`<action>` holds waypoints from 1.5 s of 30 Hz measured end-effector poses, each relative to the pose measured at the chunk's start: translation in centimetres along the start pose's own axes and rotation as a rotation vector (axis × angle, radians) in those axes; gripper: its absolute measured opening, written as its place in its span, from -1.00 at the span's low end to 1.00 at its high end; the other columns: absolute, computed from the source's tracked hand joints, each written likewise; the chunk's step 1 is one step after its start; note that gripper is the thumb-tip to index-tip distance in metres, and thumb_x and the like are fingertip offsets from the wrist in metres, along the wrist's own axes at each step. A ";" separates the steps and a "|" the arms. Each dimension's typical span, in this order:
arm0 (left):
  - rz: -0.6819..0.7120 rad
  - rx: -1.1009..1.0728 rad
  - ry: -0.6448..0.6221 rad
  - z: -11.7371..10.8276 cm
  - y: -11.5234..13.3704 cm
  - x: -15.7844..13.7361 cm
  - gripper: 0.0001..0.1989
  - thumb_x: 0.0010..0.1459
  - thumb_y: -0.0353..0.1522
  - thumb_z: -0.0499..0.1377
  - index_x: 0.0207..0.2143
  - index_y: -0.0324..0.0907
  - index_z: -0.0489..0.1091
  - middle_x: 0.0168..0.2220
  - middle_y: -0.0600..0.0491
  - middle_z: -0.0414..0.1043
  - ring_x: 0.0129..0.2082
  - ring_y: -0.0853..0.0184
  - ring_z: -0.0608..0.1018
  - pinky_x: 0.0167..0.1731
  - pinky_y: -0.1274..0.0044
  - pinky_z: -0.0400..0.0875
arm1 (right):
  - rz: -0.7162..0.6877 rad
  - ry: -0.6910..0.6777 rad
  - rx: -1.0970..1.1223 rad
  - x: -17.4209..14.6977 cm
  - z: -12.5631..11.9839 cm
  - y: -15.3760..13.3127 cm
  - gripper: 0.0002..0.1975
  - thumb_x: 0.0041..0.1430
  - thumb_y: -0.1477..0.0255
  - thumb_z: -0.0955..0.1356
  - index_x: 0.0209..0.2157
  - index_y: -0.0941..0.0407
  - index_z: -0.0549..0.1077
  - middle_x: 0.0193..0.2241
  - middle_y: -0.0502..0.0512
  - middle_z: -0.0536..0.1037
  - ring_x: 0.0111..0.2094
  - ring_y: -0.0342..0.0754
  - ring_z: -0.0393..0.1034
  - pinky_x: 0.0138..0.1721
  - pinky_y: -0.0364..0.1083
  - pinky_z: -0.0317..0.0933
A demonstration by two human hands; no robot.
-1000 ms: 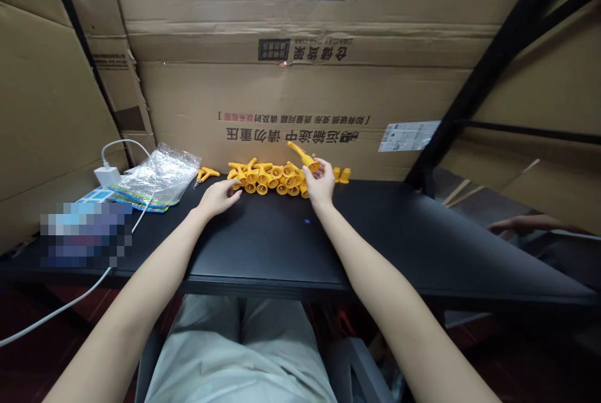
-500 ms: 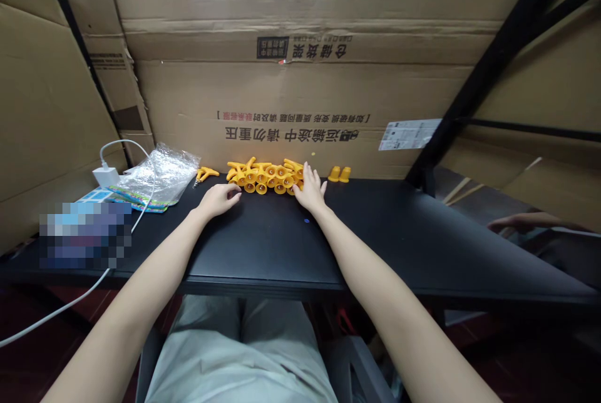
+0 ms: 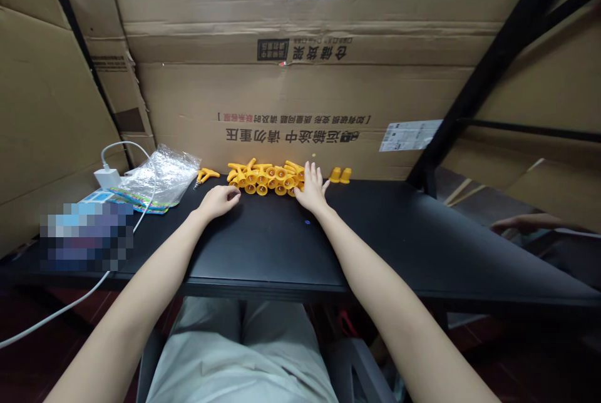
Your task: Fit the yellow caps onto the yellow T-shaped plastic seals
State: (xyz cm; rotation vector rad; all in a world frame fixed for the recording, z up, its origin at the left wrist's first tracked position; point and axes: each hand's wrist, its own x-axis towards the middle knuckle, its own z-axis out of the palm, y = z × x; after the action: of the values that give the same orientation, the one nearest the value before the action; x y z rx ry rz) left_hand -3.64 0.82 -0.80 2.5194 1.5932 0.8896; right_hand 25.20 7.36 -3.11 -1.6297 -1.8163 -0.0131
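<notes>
A stacked pile of yellow plastic T-handled pieces point(image 3: 263, 178) with cup-shaped ends lies against the cardboard. Several cups face me, each with a small metal tip inside. My left hand point(image 3: 220, 201) rests at the pile's left end, fingers loosely curled and thumb apart, with nothing visible in it. At the right end, my right hand point(image 3: 313, 189) lies against the pile with fingers spread, hiding part of it. A single yellow T-handle point(image 3: 206, 174) with a metal end lies to the left. Two yellow cups point(image 3: 340, 175) stand right of my right hand.
On the left of the black tabletop point(image 3: 263, 246) lie clear plastic bags point(image 3: 164, 174), a white charger point(image 3: 107, 178) with its cable, and a blurred-out object point(image 3: 84, 237). A cardboard wall point(image 3: 291, 90) closes the back. Another person's hand point(image 3: 530, 223) shows beyond the right edge.
Both hands hold nearly the same places at the pile's two ends. The whole view has shifted very slightly; no piece has visibly moved.
</notes>
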 end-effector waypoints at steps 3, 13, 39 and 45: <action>0.004 0.004 0.005 -0.1 0.0 0.0 -0.72 0.13 -0.26 0.03 -0.31 -0.15 0.51 -0.44 0.02 0.52 -0.47 0.34 0.47 -0.40 0.52 0.30 | -0.015 0.123 0.133 0.6 -0.5 0.2 -0.21 0.01 0.49 0.27 0.30 0.16 -0.01 0.34 0.32 -0.06 0.33 0.20 -0.18 0.24 0.31 -0.18; 0.006 0.005 0.005 0.0 0.0 0.0 -0.71 0.14 -0.25 0.03 -0.31 -0.16 0.51 -0.43 0.01 0.52 -0.47 0.34 0.47 -0.41 0.53 0.29 | 0.485 0.248 0.879 1.8 -1.5 4.9 -0.76 0.11 0.25 0.32 -0.51 0.12 0.35 -0.57 0.08 0.51 -0.64 -0.16 0.36 -0.61 -0.19 0.23; -0.573 0.527 -0.183 0.3 -6.6 4.1 -0.56 0.15 -0.44 -0.05 0.08 -0.17 0.32 0.17 -0.25 0.23 0.20 0.00 0.21 0.10 0.13 0.11 | 0.505 0.172 0.880 0.7 -1.1 5.4 -0.74 0.12 0.59 0.34 -0.63 0.18 0.38 -0.72 -0.02 0.44 -0.71 -0.26 0.28 -0.63 -0.28 0.18; -0.479 0.479 -0.003 -0.2 -5.0 4.9 -0.67 0.19 -0.45 -0.07 -0.10 -0.18 0.42 -0.05 -0.19 0.42 0.04 0.07 0.38 0.02 0.22 0.19 | 0.516 0.170 0.884 0.7 -1.1 5.2 -0.74 0.12 0.59 0.34 -0.64 0.18 0.37 -0.73 -0.04 0.42 -0.72 -0.27 0.26 -0.64 -0.28 0.19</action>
State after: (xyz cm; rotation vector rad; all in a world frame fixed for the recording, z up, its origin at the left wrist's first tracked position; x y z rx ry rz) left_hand -6.31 7.33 -0.06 2.1874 2.4998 0.4883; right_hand 30.35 8.58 -4.11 -1.3136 -0.9803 0.7457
